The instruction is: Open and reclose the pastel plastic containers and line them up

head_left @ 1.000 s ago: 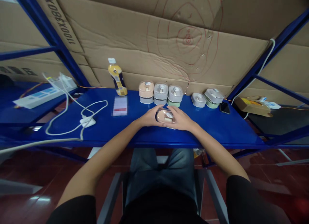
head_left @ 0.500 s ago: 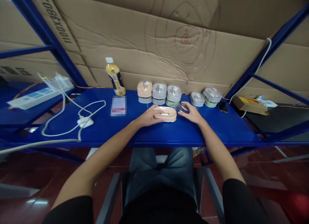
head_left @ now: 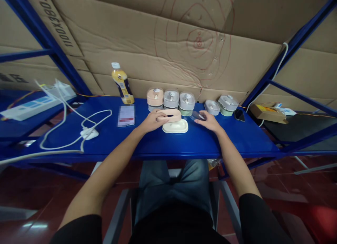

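Note:
My left hand grips a pink slotted box lid by its left end. That lid is held up, slightly tilted, behind and over a cream oblong tray lying on the blue table. Between the fingers and thumb of my right hand is a clear plastic cover, just right of the pink lid. Behind my hands stand stacked boxes with clear tops: a pink one, a grey one and another grey one.
Farther right sit a small grey box, a grey-and-green stack and a phone. On the left are a yellow drink bottle, a blurred card and a white adapter with cable. Cardboard walls the back.
My left hand has lifted the pink lid up and to the left, uncovering the cream tray. The right hand keeps the clear cover in nearly the same place.

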`<state>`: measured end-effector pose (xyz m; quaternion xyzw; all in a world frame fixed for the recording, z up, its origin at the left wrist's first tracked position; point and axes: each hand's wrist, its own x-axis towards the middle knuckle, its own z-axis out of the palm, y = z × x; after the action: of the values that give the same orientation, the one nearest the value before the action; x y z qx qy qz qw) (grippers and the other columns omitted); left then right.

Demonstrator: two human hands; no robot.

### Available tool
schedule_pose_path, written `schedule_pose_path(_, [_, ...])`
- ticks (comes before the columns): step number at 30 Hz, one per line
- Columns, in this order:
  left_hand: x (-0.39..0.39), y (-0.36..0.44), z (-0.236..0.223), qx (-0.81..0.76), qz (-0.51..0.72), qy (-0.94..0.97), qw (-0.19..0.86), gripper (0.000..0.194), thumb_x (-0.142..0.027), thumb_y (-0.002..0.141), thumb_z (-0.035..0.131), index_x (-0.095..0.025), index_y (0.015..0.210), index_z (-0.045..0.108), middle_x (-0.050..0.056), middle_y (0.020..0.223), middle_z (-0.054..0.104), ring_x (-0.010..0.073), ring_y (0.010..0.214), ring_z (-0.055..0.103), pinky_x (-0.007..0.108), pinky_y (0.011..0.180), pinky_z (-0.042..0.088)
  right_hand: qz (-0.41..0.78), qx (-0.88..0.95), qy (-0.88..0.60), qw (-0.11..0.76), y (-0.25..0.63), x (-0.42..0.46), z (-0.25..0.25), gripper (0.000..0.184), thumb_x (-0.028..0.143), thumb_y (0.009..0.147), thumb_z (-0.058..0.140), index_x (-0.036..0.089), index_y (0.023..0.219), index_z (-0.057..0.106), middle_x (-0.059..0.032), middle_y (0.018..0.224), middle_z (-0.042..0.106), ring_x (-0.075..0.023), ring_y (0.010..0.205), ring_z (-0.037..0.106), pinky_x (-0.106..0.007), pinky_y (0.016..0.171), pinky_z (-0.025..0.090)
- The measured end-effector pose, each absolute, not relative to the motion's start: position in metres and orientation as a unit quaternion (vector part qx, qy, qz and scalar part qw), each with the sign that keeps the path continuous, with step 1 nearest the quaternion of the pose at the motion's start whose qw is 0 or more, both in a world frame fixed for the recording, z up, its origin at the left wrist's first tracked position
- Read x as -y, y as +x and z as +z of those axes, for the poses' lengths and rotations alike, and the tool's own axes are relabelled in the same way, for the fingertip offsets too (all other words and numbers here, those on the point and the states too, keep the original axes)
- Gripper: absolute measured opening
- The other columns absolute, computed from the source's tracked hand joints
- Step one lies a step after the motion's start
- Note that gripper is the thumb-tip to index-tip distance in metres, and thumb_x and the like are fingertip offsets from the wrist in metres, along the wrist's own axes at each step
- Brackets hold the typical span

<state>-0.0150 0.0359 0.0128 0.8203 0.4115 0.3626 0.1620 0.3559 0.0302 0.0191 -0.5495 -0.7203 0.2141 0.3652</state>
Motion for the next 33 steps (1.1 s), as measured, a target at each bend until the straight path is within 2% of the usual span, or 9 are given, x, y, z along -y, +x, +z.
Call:
schedule_pose_path(2, [-0.03,-0.009,0.014,-0.392,0.369,0.826,0.164,0.054,-0.058,0.091,0.067,-0.02,0.13,0.072,0.013,0.132,0.066,0.0323,0.129,0.061,0.051,0.116,0.047,0.205,0.727,-0.533,0.382,0.353,-0.026,0.022,0.08,0.065,0.07,0.085,0.019,0.132,0.065,-0.0161,0.132,0.073,-0.0352,0.12,0.071,-0.056,0.111,0.053])
schedule_pose_path(5, [-0.02,0.004,0.015,-0.371,0.375,0.831,0.176,0.078,-0.061,0.086,0.074,-0.019,0.148,0.054,0.014,0.149,0.058,0.034,0.139,0.056,0.05,0.121,0.043,0.187,0.759,-0.468,0.413,0.341,-0.017,0.029,0.074,0.063,0.075,0.083,0.023,0.134,0.065,-0.0127,0.133,0.073,-0.0328,0.121,0.07,-0.053,0.11,0.054])
schedule_pose_path(8, [-0.014,0.016,0.012,-0.374,0.353,0.834,0.199,0.096,-0.064,0.078,0.082,-0.018,0.154,0.045,0.017,0.156,0.053,0.037,0.143,0.053,0.05,0.122,0.042,0.169,0.809,-0.387,0.408,0.319,-0.007,0.034,0.074,0.061,0.077,0.083,0.024,0.138,0.064,-0.0112,0.139,0.071,-0.0317,0.127,0.068,-0.049,0.112,0.052])
schedule_pose_path(12, [-0.013,0.022,0.009,-0.382,0.333,0.831,0.232,0.108,-0.062,0.068,0.09,-0.018,0.154,0.042,0.019,0.156,0.053,0.0394,0.142,0.054,0.053,0.121,0.043,0.147,0.859,-0.336,0.357,0.287,-0.006,0.036,0.078,0.061,0.072,0.087,0.023,0.137,0.067,-0.0124,0.139,0.071,-0.0335,0.129,0.068,-0.049,0.114,0.051])
schedule_pose_path(20, [-0.015,0.019,0.009,-0.38,0.317,0.834,0.245,0.121,-0.055,0.059,0.097,-0.019,0.157,0.038,0.02,0.162,0.046,0.0421,0.148,0.047,0.056,0.124,0.038,0.13,0.879,-0.334,0.314,0.265,-0.012,0.033,0.079,0.06,0.076,0.085,0.023,0.142,0.064,-0.0124,0.141,0.07,-0.0319,0.128,0.068,-0.048,0.113,0.051])
schedule_pose_path(28, [-0.014,0.016,0.014,-0.36,0.29,0.854,0.241,0.121,-0.052,0.06,0.097,-0.02,0.159,0.036,0.018,0.16,0.049,0.0411,0.145,0.051,0.053,0.121,0.042,0.109,0.875,-0.348,0.32,0.262,-0.003,0.033,0.077,0.061,0.079,0.083,0.021,0.142,0.065,-0.013,0.139,0.07,-0.0321,0.128,0.067,-0.046,0.114,0.052])
schedule_pose_path(33, [-0.02,0.006,0.016,-0.33,0.249,0.869,0.272,0.12,-0.054,0.067,0.092,-0.019,0.163,0.029,0.02,0.164,0.045,0.0392,0.149,0.048,0.052,0.122,0.041,0.073,0.877,-0.368,0.299,0.256,0.003,0.037,0.073,0.061,0.08,0.082,0.022,0.14,0.067,-0.0124,0.135,0.071,-0.0324,0.124,0.069,-0.047,0.111,0.054])
